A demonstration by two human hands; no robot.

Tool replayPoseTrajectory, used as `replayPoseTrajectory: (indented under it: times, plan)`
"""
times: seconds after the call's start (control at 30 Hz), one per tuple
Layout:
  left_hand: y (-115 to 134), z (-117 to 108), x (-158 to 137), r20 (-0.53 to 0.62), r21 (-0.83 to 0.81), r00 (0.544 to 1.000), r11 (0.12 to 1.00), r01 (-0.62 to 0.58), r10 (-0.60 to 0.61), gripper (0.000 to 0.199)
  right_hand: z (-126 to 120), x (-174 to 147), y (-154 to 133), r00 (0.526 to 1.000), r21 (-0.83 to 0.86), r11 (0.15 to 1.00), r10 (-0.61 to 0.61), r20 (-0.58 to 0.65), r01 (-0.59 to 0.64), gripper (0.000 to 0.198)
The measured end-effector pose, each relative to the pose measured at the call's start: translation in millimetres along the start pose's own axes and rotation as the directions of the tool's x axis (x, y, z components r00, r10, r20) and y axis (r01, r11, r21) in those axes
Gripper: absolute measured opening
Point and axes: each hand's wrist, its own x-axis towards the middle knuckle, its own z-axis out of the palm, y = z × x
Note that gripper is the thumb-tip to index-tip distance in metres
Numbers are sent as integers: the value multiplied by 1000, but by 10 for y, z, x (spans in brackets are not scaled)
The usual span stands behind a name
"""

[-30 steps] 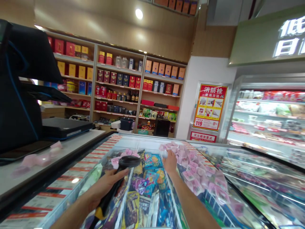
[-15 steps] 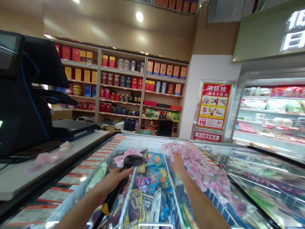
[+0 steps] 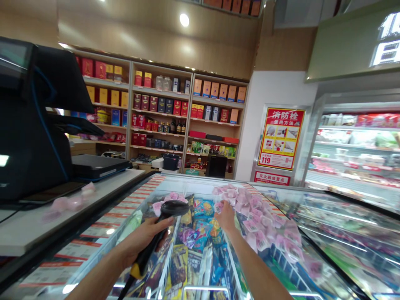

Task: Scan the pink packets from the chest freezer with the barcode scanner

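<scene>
My left hand (image 3: 152,233) is wrapped round the handle of a black barcode scanner (image 3: 173,207) with a yellow band low on its grip. The scanner's head points toward my right hand (image 3: 225,217), which pinches a small pink translucent plastic piece (image 3: 218,206). Right of that hand, a heap of similar pink pieces (image 3: 254,214), some with white labels, spreads over the freezer's glass top. A smaller pink group (image 3: 170,198) lies beyond the scanner, partly hidden by it. Beneath both hands, wrapped frozen snacks (image 3: 190,237) show through the glass.
A black checkout terminal (image 3: 46,121) stands on a white counter (image 3: 18,233) at the left, with several pink pieces (image 3: 73,203) along its edge. Boxed goods fill the shelves (image 3: 161,121) behind. Another glass-topped freezer (image 3: 343,233) is at the right.
My right hand has moved slightly left, away from the heap and toward the scanner, and a pink piece now shows in its fingers. My left hand and the scanner have barely moved.
</scene>
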Motion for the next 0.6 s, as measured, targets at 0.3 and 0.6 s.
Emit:
replayPoseTrajectory:
  times: [0.3, 0.6]
  plan:
    - [-17, -14, 47, -10, -13, 1000, 1000, -24, 24, 37, 141, -83, -159, 987, 147, 977, -157, 19, 152, 36]
    - [-17, 94, 123, 53, 24, 995, 996, -83, 82, 39, 126, -47, -103, 981, 263, 947, -159, -113, 184, 54]
